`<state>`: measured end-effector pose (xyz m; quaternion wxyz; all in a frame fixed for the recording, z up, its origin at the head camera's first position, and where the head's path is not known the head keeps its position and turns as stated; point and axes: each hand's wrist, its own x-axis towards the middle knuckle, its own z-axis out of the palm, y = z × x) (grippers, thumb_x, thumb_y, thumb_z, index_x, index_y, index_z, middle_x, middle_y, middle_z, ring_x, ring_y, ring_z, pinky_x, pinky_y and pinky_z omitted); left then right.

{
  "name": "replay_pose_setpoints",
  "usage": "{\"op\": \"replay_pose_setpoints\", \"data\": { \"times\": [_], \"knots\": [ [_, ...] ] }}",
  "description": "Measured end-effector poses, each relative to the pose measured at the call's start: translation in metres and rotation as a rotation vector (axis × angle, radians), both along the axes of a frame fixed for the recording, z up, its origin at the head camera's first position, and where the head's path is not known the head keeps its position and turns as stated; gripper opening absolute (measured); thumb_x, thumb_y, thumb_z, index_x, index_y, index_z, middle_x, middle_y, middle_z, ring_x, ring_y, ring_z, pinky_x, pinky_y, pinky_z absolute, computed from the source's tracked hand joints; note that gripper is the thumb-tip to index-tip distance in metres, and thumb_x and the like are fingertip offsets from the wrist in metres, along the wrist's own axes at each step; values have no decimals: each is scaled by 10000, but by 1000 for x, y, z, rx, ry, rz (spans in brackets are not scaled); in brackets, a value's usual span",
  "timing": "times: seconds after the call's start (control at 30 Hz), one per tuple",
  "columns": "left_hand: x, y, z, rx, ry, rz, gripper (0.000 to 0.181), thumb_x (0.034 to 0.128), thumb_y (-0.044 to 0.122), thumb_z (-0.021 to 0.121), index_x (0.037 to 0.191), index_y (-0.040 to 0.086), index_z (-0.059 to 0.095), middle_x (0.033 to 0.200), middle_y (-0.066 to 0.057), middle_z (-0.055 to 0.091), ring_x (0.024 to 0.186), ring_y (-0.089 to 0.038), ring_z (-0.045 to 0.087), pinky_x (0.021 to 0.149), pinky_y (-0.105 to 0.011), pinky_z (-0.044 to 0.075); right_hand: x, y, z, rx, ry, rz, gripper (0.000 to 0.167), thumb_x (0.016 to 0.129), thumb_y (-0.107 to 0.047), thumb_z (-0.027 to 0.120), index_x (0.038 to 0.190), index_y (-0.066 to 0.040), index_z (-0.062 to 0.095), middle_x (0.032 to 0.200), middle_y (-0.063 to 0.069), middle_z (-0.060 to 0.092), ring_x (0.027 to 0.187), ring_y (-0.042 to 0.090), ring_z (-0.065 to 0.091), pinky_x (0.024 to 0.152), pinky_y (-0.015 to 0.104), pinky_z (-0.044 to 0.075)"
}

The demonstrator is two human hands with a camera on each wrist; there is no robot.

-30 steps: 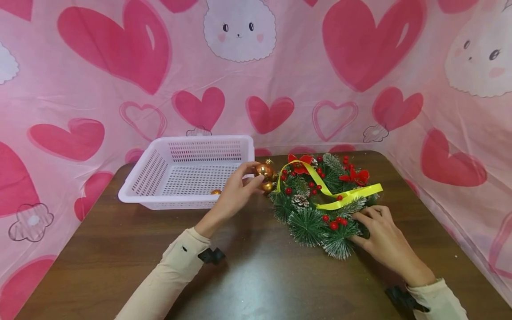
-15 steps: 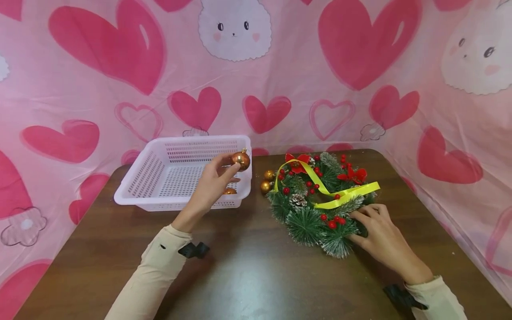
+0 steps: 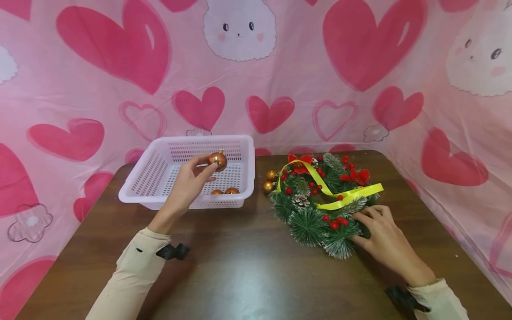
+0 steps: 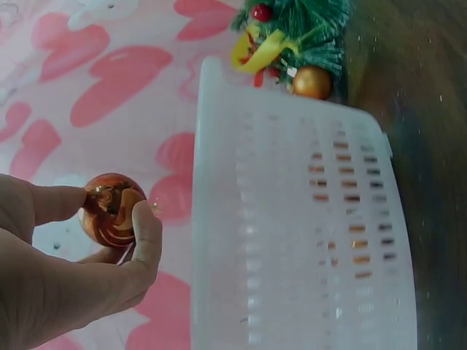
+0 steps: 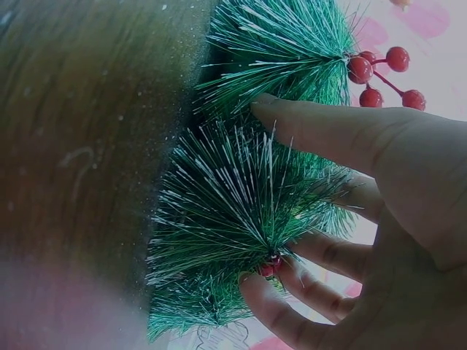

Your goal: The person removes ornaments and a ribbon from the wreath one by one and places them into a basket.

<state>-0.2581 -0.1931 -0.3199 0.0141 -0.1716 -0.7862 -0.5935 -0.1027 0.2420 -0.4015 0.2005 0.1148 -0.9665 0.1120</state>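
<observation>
My left hand (image 3: pixel 188 184) pinches a shiny copper-gold Christmas bauble (image 3: pixel 218 161) between thumb and fingers, holding it above the white plastic basket (image 3: pixel 138 195). The left wrist view shows the bauble (image 4: pixel 113 210) at the fingertips, beside the basket wall (image 4: pixel 292 219). Inside the basket lie two more baubles (image 3: pixel 232 191), partly hidden by its front rim. To the right, my right hand (image 3: pixel 386 242) grips the near right edge of a green Christmas wreath (image 3: pixel 308 226). In the right wrist view its thumb and fingers straddle the needle tufts (image 5: pixel 248 197).
Two small gold baubles (image 3: pixel 269 186) rest between the basket and the wreath. A yellow ribbon (image 3: pixel 336 202) lies across the wreath, among red berries, red flowers and a pinecone (image 3: pixel 300 201). Behind the brown table (image 3: pixel 240 266) hangs a pink heart-patterned cloth (image 3: pixel 304 75).
My left hand has lifted the bauble from beside the wreath and carried it left over the basket. The right hand has stayed at the wreath.
</observation>
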Motion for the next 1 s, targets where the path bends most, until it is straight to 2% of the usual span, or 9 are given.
{"op": "replay_pose_setpoints", "data": {
  "times": [0.17, 0.3, 0.5, 0.8, 1.0],
  "knots": [
    [-1, -13, -1, 40, -10, 34, 470, 1001, 211, 609, 1378, -50, 506, 1330, -196, 564, 1069, -181, 645, 845, -302, 570, 0, 1, -1, 2, -2, -1, 495, 597, -156, 947, 1022, -34, 725, 997, 148, 628, 1077, 398, 426, 669, 562, 527],
    [-4, -20, -2, 61, 11, 56, 456, 1001, 192, 608, 1376, -49, 512, 1312, -210, 566, 1016, -103, 639, 830, -287, 572, 0, 1, -3, 3, 6, 8, 495, 592, -155, 947, 1018, -32, 725, 993, 147, 627, 1072, 398, 425, 672, 559, 525],
    [-10, -26, -4, 29, 53, 79, 436, 996, 193, 618, 1379, 7, 529, 1279, -204, 575, 999, -155, 654, 820, -280, 574, 1, 1, -3, 4, 9, 7, 499, 589, -153, 949, 1016, -28, 723, 1002, 158, 627, 1069, 400, 423, 665, 559, 525],
    [-16, -37, -4, -32, 38, 121, 456, 984, 224, 638, 1376, 10, 550, 1282, -194, 569, 914, -77, 659, 744, -184, 559, 0, 1, -1, 4, 14, 4, 503, 587, -147, 950, 1018, -24, 722, 1012, 169, 624, 1072, 399, 418, 653, 569, 528],
    [-18, -45, -3, -95, 13, 126, 481, 967, 300, 658, 1352, 24, 575, 1264, -173, 591, 966, -158, 640, 782, -214, 563, -1, 1, -1, 3, 14, 6, 497, 592, -148, 946, 1017, -24, 721, 1015, 172, 626, 1072, 402, 423, 659, 577, 525]
  ]
}}
